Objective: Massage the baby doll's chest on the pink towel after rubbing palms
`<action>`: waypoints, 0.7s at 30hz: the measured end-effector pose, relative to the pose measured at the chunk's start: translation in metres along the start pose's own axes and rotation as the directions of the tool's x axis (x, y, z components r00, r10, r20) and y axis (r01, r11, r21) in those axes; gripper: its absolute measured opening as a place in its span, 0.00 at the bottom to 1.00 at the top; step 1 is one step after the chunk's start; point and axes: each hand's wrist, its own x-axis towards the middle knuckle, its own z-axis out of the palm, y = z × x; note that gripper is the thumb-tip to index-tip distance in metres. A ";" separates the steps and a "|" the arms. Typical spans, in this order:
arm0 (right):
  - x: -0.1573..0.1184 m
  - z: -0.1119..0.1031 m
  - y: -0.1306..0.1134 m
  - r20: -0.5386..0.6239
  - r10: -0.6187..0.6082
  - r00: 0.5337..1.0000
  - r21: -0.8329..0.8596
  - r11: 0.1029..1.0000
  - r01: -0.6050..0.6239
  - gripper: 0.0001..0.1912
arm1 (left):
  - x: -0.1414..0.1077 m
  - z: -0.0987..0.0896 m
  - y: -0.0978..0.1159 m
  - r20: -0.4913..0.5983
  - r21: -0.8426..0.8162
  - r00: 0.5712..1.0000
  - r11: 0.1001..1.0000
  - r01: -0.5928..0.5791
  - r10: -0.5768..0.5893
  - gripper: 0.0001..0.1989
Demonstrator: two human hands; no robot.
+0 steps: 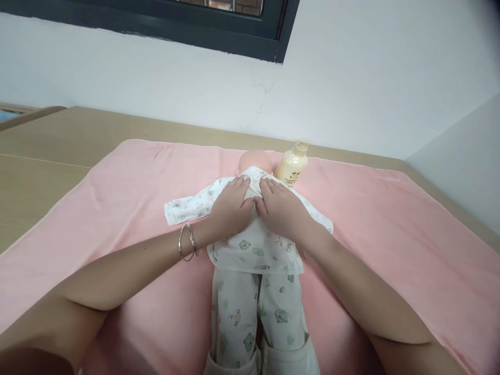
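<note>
A baby doll (254,160) lies on a pink cloth (148,177), its bald head toward the wall. It wears a white printed top (255,250) and matching trousers (238,312) with rolled cuffs. My left hand (231,205) rests flat on the upper part of the top, fingers extended. Beside it, my right hand (282,208) lies on the same area, its fingers also stretched out. The thumbs nearly meet at the middle. Both sleeves of the top spread outward. The fabric beneath my palms is hidden.
A cream pump bottle (292,165) stands on the cloth, right of the doll's head. The wooden table (89,127) extends beyond the cloth to a white wall (219,94). A dark window frame (234,31) is above. Silver bangles circle my left wrist.
</note>
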 end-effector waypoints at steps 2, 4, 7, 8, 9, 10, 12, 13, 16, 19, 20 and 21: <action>-0.008 -0.008 -0.007 0.031 -0.009 0.999 -0.015 1.000 0.009 0.33 | 0.008 -0.004 -0.006 -0.014 -0.011 1.000 1.000 0.003 -0.003 0.25; -0.012 -0.014 -0.011 0.070 -0.003 0.998 0.005 1.000 0.003 0.34 | 0.015 -0.008 -0.010 -0.021 -0.006 0.999 1.000 0.026 -0.026 0.22; -0.010 -0.017 -0.008 0.109 0.039 0.993 0.075 0.996 -0.048 0.34 | 0.016 -0.006 -0.013 -0.058 0.062 0.998 0.997 0.036 -0.033 0.22; -0.007 -0.015 -0.005 0.113 0.050 0.992 0.105 0.993 -0.062 0.34 | 0.013 -0.004 -0.012 -0.082 0.105 0.997 0.994 0.015 -0.007 0.22; -0.003 -0.013 -0.002 0.109 0.056 0.992 0.136 0.988 -0.071 0.34 | 0.009 -0.001 -0.011 -0.109 0.156 0.994 0.988 -0.014 0.031 0.23; 0.002 -0.009 0.002 0.095 0.061 0.994 0.163 0.984 -0.076 0.33 | 0.003 0.002 -0.009 -0.133 0.207 0.988 0.977 -0.050 0.078 0.24; 0.010 -0.001 0.008 0.043 0.075 0.996 0.202 0.976 -0.082 0.32 | -0.009 0.008 -0.004 -0.175 0.288 0.969 0.950 -0.119 0.174 0.25; 0.012 0.002 0.010 0.012 0.084 0.996 0.210 0.974 -0.085 0.30 | -0.014 0.010 -0.002 -0.192 0.311 0.959 0.940 -0.142 0.208 0.26; 0.013 0.009 0.007 -0.055 0.112 0.992 0.198 0.975 -0.099 0.28 | -0.019 0.011 -0.001 -0.177 0.327 0.952 0.927 -0.184 0.252 0.24; 0.001 0.006 -0.007 -0.085 0.139 0.987 0.161 0.979 -0.124 0.28 | -0.005 0.006 -0.009 -0.132 0.287 0.959 0.936 -0.204 0.250 0.21; -0.003 0.004 -0.012 -0.091 0.136 0.987 0.147 0.982 -0.121 0.28 | 0.002 0.004 -0.013 -0.121 0.255 0.967 0.949 -0.188 0.224 0.20; -0.008 0.001 -0.016 -0.097 0.126 0.987 0.132 0.985 -0.113 0.28 | 0.008 0.002 -0.017 -0.110 0.219 0.977 0.963 -0.158 0.185 0.20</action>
